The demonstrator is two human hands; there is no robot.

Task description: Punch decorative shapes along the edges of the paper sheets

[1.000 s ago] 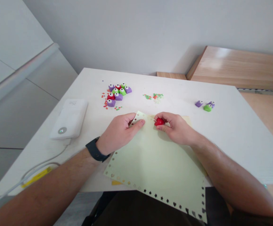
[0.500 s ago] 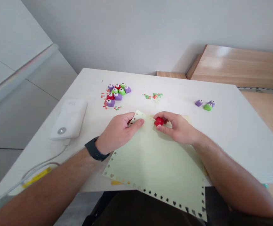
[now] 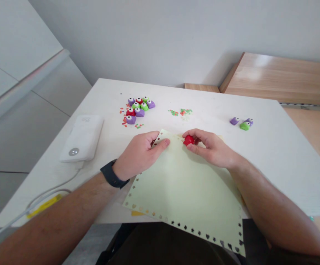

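Punches, total: 13 in view.
Red punch point(image 3: 189, 140): 1, in the right hand, at the far edge of the sheet; cannot tell if the edge sits in its slot.
Left cluster point(image 3: 140, 113): 9 punches; 4 purple, 3 green, 2 red, packed close on the table point(image 3: 273, 165).
Right group point(image 3: 244, 126): 3 punches; 2 purple, 1 green.
Sheet point(image 3: 187, 187): 1, pale green, star and heart holes along its borders, near corner hanging past the table edge.
Confetti point(image 3: 186, 111): red and green bits mid-table, more around the left cluster.
Power bank point(image 3: 82, 138): 1, white, cable attached.
Left hand point(image 3: 141, 151): thumb on top, fingers underneath, pinching the sheet near its far corner; dark watch point(image 3: 114, 175) on wrist.
Right hand point(image 3: 213, 149): fingers curled, clamped on the red punch, thumb on its near side; forearm slants in from lower right.
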